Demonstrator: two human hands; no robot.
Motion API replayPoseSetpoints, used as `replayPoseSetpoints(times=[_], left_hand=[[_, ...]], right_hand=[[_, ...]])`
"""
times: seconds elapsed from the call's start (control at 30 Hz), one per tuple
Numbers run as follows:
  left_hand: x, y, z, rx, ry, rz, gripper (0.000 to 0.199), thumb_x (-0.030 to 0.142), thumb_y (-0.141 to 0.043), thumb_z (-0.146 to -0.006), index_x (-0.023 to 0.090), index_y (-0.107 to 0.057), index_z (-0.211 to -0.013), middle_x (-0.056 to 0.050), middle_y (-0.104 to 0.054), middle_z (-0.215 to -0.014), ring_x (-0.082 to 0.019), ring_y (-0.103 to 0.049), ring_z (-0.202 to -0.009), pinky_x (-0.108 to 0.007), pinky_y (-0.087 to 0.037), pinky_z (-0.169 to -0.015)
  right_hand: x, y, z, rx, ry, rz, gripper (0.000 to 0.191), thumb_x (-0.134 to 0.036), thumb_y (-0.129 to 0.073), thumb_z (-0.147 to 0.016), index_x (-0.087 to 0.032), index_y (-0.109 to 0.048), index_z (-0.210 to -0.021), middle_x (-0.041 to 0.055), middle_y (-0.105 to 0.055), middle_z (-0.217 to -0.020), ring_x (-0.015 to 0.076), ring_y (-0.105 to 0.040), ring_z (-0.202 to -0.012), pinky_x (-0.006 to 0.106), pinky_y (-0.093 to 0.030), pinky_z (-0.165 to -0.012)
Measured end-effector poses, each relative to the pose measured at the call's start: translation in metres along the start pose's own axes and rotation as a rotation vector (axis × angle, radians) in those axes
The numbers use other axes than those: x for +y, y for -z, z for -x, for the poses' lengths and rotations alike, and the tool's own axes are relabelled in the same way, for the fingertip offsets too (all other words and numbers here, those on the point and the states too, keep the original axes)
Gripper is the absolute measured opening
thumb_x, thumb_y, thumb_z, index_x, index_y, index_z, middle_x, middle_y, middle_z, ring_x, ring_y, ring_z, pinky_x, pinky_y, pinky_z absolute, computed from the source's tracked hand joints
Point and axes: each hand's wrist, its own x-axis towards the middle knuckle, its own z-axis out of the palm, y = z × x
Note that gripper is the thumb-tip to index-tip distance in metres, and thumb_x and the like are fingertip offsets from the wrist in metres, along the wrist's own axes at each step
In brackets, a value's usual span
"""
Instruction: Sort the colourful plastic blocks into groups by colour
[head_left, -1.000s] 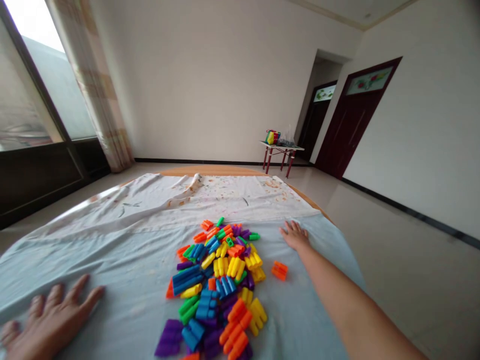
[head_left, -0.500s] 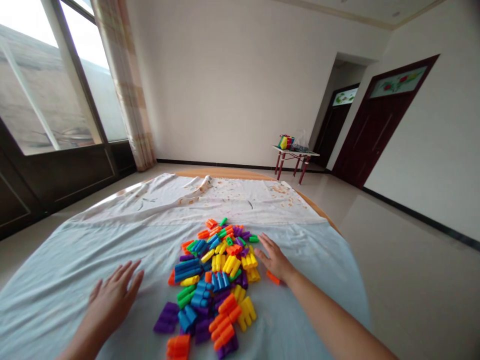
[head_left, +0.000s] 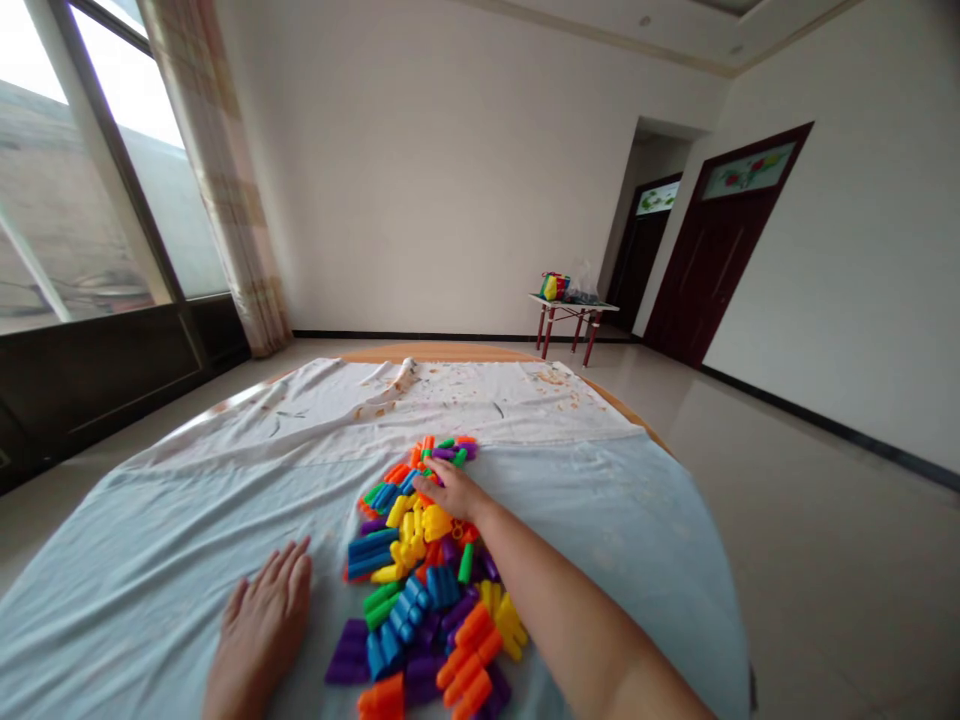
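Note:
A heap of plastic building blocks in blue, orange, yellow, green and purple lies in the middle of the cloth-covered table (head_left: 600, 520). My right hand (head_left: 452, 490) reaches over the far part of the heap, fingers stretched out and touching or just above the pieces; its palm hides some of them. To the left of the heap, my left hand (head_left: 266, 610) rests flat on the blue cloth, holding nothing. Nearest it are a blue block (head_left: 373, 553) and a purple block (head_left: 349, 652). An orange block (head_left: 471, 660) lies at the near side.
A white patterned cloth (head_left: 480, 395) covers the far half of the round table. Beyond it stands a small table (head_left: 574, 302) with a colourful bag (head_left: 555, 287) on top. A curtain (head_left: 217, 180) and window are at the left, a dark red door (head_left: 731, 240) at the right.
My right hand has moved left from beside the heap onto its far part, and some blocks there have shifted. My left hand has come slightly closer to the heap. The camera view has turned a little.

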Motion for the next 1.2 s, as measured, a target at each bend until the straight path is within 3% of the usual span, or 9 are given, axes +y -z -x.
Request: replayPoseSetpoints(times=[0.13, 0.23, 0.33, 0.43, 0.5, 0.77, 0.93, 1.07, 1.2], left_hand=[[-0.004, -0.003, -0.001, 0.018, -0.026, 0.048, 0.055, 0.029, -0.013, -0.090, 0.017, -0.035, -0.139, -0.006, -0.040, -0.143, -0.019, -0.030, -0.134, -0.045, -0.020, -0.113], [-0.006, -0.003, -0.001, 0.011, -0.051, 0.056, 0.053, 0.030, -0.018, -0.090, 0.019, -0.035, -0.139, -0.006, -0.039, -0.144, -0.021, -0.029, -0.135, -0.047, -0.020, -0.112], [-0.002, 0.001, 0.001, 0.017, -0.070, 0.017, 0.052, 0.029, -0.021, -0.089, 0.019, -0.038, -0.137, -0.007, -0.039, -0.143, -0.023, -0.030, -0.135, -0.049, -0.022, -0.111], [0.004, 0.008, 0.005, 0.013, -0.069, -0.054, 0.051, 0.028, -0.021, -0.089, 0.020, -0.040, -0.136, -0.006, -0.039, -0.144, -0.023, -0.030, -0.135, -0.048, -0.023, -0.111], [0.006, 0.011, 0.007, -0.007, -0.061, -0.118, 0.051, 0.026, -0.021, -0.089, 0.021, -0.040, -0.136, -0.004, -0.036, -0.145, -0.023, -0.028, -0.136, -0.047, -0.021, -0.112], [0.001, 0.005, 0.002, -0.061, -0.080, -0.176, 0.053, 0.025, -0.020, -0.088, 0.024, -0.038, -0.137, -0.001, -0.030, -0.148, -0.021, -0.023, -0.138, -0.046, -0.018, -0.112], [0.008, 0.009, 0.007, 0.001, -0.059, -0.135, 0.052, 0.025, -0.022, -0.088, 0.021, -0.041, -0.136, -0.003, -0.036, -0.146, -0.022, -0.027, -0.136, -0.046, -0.020, -0.111], [0.013, 0.015, 0.009, 0.014, -0.046, -0.074, 0.052, 0.026, -0.020, -0.089, 0.019, -0.042, -0.135, -0.004, -0.038, -0.144, -0.023, -0.028, -0.135, -0.046, -0.020, -0.111], [0.017, 0.022, 0.006, 0.001, 0.016, 0.035, 0.054, 0.030, -0.015, -0.090, 0.016, -0.037, -0.137, -0.006, -0.041, -0.143, -0.021, -0.031, -0.134, -0.045, -0.021, -0.112]], right_hand=[[-0.027, -0.023, -0.010, -0.105, 0.031, 0.041, 0.075, -0.066, -0.045, -0.082, -0.014, -0.043, -0.136, 0.0131, -0.039, -0.143, 0.0280, -0.030, -0.135, 0.042, -0.023, -0.111], [-0.038, -0.025, -0.011, -0.125, 0.184, 0.018, 0.064, -0.063, -0.042, -0.086, -0.017, -0.051, -0.129, 0.0090, -0.050, -0.135, 0.0238, -0.043, -0.127, 0.036, -0.034, -0.106], [-0.033, -0.011, -0.018, 0.077, 0.157, 0.088, 0.043, -0.051, -0.040, -0.092, -0.022, -0.061, -0.115, 0.0034, -0.064, -0.117, 0.0179, -0.056, -0.112, 0.030, -0.042, -0.097], [-0.011, 0.011, -0.030, 0.322, -0.021, 0.209, 0.033, -0.037, -0.042, -0.093, -0.019, -0.061, -0.113, 0.0082, -0.062, -0.118, 0.0206, -0.051, -0.116, 0.036, -0.035, -0.103], [0.005, 0.022, -0.037, 0.365, -0.091, 0.233, 0.033, -0.032, -0.044, -0.092, -0.015, -0.059, -0.115, 0.0130, -0.058, -0.122, 0.0239, -0.045, -0.122, 0.042, -0.030, -0.106], [0.007, 0.007, -0.038, 0.132, 0.015, 0.185, 0.041, -0.047, -0.044, -0.090, -0.016, -0.065, -0.105, 0.0089, -0.066, -0.109, 0.0206, -0.057, -0.107, 0.034, -0.041, -0.096], [-0.003, 0.027, 0.028, 0.170, 0.148, 0.094, 0.059, -0.058, -0.035, -0.090, -0.017, -0.050, -0.130, 0.0112, -0.047, -0.137, 0.0225, -0.039, -0.130, 0.039, -0.031, -0.108], [0.002, 0.045, 0.122, 0.015, 0.093, 0.211, 0.085, -0.066, -0.054, -0.076, -0.021, -0.029, -0.144, 0.0132, -0.022, -0.151, 0.0297, -0.021, -0.138, 0.047, -0.024, -0.111], [0.003, 0.030, 0.187, -0.136, 0.093, 0.359, 0.124, -0.064, -0.076, -0.050, -0.028, -0.009, -0.148, 0.0119, -0.006, -0.154, 0.0389, -0.005, -0.139, 0.059, -0.015, -0.109]])
